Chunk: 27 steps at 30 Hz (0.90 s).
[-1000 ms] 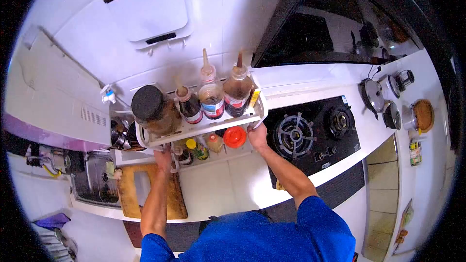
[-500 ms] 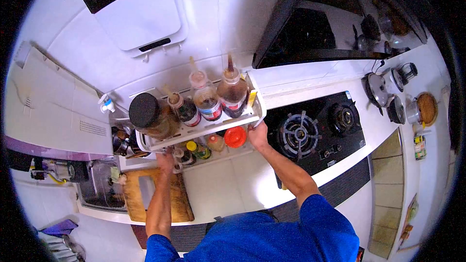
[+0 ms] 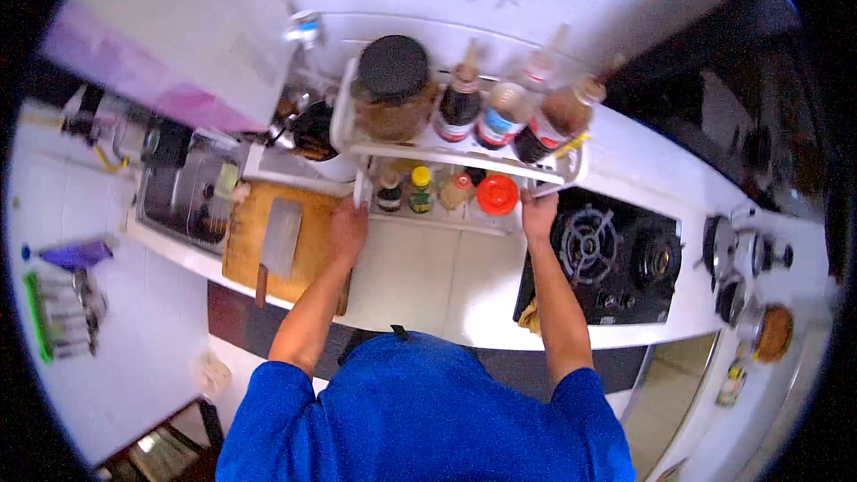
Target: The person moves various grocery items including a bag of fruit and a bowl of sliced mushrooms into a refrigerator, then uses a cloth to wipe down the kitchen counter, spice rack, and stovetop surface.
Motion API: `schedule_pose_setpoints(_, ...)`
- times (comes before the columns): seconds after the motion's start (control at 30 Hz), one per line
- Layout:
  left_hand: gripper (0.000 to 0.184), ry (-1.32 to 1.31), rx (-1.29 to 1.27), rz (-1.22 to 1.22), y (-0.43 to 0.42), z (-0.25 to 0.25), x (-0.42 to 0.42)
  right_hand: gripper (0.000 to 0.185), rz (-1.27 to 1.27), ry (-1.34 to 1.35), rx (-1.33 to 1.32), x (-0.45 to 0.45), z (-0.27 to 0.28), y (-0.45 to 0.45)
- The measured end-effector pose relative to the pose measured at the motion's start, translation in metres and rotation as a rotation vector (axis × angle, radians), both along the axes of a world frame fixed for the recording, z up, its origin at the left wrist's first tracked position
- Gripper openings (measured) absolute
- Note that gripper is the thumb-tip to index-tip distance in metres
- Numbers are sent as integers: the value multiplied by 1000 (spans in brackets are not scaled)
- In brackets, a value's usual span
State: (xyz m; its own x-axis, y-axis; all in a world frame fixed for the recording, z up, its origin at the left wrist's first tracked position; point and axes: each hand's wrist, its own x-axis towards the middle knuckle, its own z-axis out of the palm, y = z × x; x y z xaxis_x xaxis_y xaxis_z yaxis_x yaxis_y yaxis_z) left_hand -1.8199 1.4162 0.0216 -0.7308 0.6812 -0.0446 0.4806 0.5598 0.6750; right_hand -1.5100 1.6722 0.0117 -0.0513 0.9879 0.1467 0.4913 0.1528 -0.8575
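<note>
A white two-tier seasoning rack (image 3: 428, 153) stands at the back of the counter. My left hand (image 3: 349, 225) is closed on its lower left side, and my right hand (image 3: 539, 215) is closed on its lower right side; the fingertips are partly hidden. On the upper tier are a big dark-lidded jar (image 3: 393, 94) and three bottles of dark liquid, among them a bottle with a red and blue label (image 3: 502, 118). The lower tier holds a yellow-capped bottle (image 3: 420, 192), a red-lidded container (image 3: 497, 195) and other small bottles.
Left of the rack, a cleaver (image 3: 282, 236) lies on a wooden cutting board (image 3: 239, 254), beside the sink (image 3: 170, 196). To the right is a black gas stove (image 3: 616, 259). Pots hang or stand at the far right, and a dark range hood (image 3: 741, 98) juts out above.
The view has swung left, so the rack appears further right. My left hand has shifted from under the rack's front to its left side. My right hand stays at the right side.
</note>
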Motion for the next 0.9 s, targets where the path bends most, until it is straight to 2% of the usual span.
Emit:
schedule_pose_setpoints(0.03,33,-6,7,45,-5,-2,2,43,104,-198,230,13,-15,1)
schedule_pose_setpoints(0.07,32,30,45,5,-7,-5,1,42,131,-310,107,18,-15,-1)
schedule_pose_setpoints(0.1,32,68,80,-35,-7,-6,-2,38,178,-241,92,15,0,-12)
schedule_pose_setpoints(0.13,33,88,55,-108,-6,-3,-8,33,155,-410,19,11,15,-21)
schedule_pose_setpoints(0.17,33,78,61,-64,-6,-10,-11,33,189,-247,-33,24,-17,-15)
schedule_pose_setpoints(0.23,35,-12,-91,-117,-4,-34,-12,34,256,-569,7,25,8,-22)
schedule_pose_setpoints(0.3,35,-75,-39,-72,0,-45,-14,28,242,-637,5,18,26,-31)
schedule_pose_setpoints(0.33,35,-128,5,-70,1,-49,-12,25,296,-519,-39,20,24,-27)
schedule_pose_setpoints(0.4,34,-163,-14,-73,-2,-20,-11,16,370,-309,-105,35,4,-10)
schedule_pose_setpoints(0.47,29,-215,2,-96,-3,-11,-13,16,405,-303,-74,48,-17,9)
schedule_pose_setpoints(0.57,27,-185,98,-83,-4,-9,-14,16,410,-162,-69,31,-2,-4)
schedule_pose_setpoints(0.63,26,-241,82,-59,-3,-9,-13,15,359,-195,-165,28,3,0)
schedule_pose_setpoints(0.7,28,-144,190,-58,2,-26,-14,16,351,-199,-186,34,-7,10)
schedule_pose_setpoints(0.83,29,-173,226,-76,9,-26,-20,17,287,-211,-198,37,-20,20)
schedule_pose_setpoints(0.9,28,-191,156,-89,13,-27,-24,18,315,-196,-207,30,-13,18)
